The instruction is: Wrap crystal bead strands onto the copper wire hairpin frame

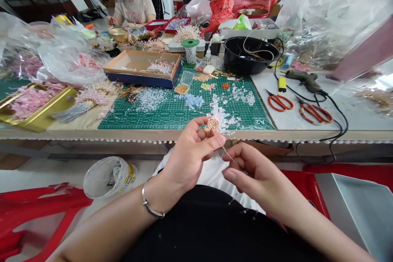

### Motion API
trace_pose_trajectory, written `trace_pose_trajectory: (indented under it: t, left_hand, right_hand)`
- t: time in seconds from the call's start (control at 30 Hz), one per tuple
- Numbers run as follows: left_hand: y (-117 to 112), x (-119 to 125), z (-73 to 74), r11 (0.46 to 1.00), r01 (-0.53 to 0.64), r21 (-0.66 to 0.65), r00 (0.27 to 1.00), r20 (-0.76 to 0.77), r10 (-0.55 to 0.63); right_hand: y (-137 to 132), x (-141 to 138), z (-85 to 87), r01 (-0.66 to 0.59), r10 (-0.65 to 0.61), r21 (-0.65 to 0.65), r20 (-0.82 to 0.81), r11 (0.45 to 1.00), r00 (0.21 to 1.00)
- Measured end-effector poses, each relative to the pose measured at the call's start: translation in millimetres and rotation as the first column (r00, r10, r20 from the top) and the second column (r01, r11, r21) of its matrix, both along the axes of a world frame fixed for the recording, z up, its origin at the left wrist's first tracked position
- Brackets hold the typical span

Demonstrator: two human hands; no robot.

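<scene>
My left hand pinches a small gold-wire and clear-bead flower ornament between thumb and fingers, just in front of the table edge. Thin wire stems run down from it toward my right hand, whose fingers are curled and pinched near the wire's lower end; whether they grip the wire I cannot tell. A silver bangle sits on my left wrist. Both hands hover over my lap, below the green cutting mat.
The mat carries several bead piles. Behind it stand a shallow cardboard box, a black bowl, two orange scissors and a glue gun. A gold tray sits left. Another person sits across the table.
</scene>
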State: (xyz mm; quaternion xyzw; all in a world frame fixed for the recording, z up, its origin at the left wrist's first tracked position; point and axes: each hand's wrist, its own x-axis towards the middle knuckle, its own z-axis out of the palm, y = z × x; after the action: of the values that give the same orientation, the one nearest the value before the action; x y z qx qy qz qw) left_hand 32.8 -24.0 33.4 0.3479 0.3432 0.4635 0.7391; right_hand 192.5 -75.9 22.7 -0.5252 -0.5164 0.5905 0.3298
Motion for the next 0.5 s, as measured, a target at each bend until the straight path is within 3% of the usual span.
trace_pose_trajectory:
  t: [0.07, 0.13, 0.3, 0.5]
  left_hand:
    - [0.1, -1.3, 0.8, 0.999, -0.028, 0.015, 1.0, 0.009, 0.028]
    - [0.0, -3.0, 1.0, 0.999, -0.042, 0.021, 0.999, 0.013, 0.041]
    - [-1.3, -4.5, 1.6, 1.0, 0.004, 0.003, 1.0, -0.001, -0.004]
    - [-1.3, -7.2, 2.4, 0.997, 0.078, 0.005, 0.997, -0.012, -0.078]
  right_hand:
    - [-3.1, 0.4, 2.1, 0.085, -0.093, 0.05, 0.196, 0.995, 0.976]
    - [-4.4, 2.2, 3.7, 0.136, -0.166, 0.133, 0.249, 0.982, 0.954]
    - [0.3, 9.8, 6.1, 0.086, -0.158, 0.203, 0.37, 0.975, 0.915]
    - [-0.2, 9.3, 13.2, 0.056, -0.127, 0.245, 0.285, 0.968, 0.95]
